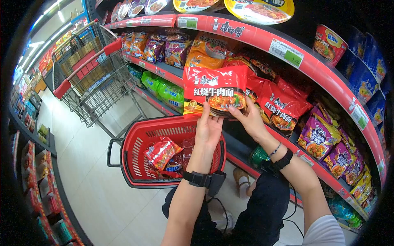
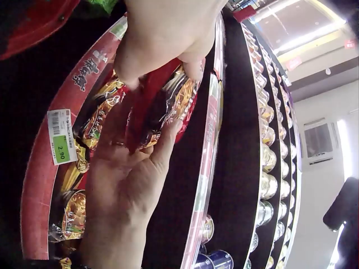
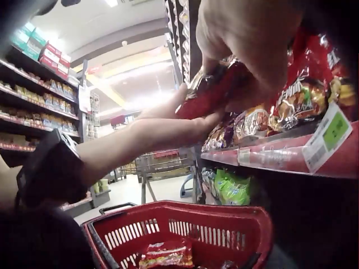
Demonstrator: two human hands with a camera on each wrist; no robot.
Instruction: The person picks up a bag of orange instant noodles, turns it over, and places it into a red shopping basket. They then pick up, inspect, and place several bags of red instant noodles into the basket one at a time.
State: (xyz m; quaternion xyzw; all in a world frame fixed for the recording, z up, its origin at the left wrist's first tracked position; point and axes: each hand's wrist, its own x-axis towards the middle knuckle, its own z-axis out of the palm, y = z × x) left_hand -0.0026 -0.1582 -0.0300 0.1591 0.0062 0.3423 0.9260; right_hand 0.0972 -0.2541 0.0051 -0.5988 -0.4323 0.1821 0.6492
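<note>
A red packet of instant noodles (image 1: 215,84) with a noodle bowl pictured on it is held up between both hands in the head view. My left hand (image 1: 210,132) grips its lower edge from below, thumb on the front. At the lower right corner, my right hand (image 1: 252,119) pinches it with the thumb on the front face. Seen in the right wrist view, the packet (image 3: 210,95) lies over the left fingers (image 3: 202,126). Below the hands stands a red shopping basket (image 1: 135,164) with a red packet (image 1: 163,152) and other packets inside.
Behind the held packet, a shelf with a red edge (image 1: 246,35) carries more red noodle packets (image 1: 279,106). Purple packets (image 1: 319,137) sit farther right, green ones (image 1: 164,90) on the lower shelf. A metal shopping cart (image 1: 92,94) stands beyond the basket. Another shelf (image 1: 45,192) lines the left side.
</note>
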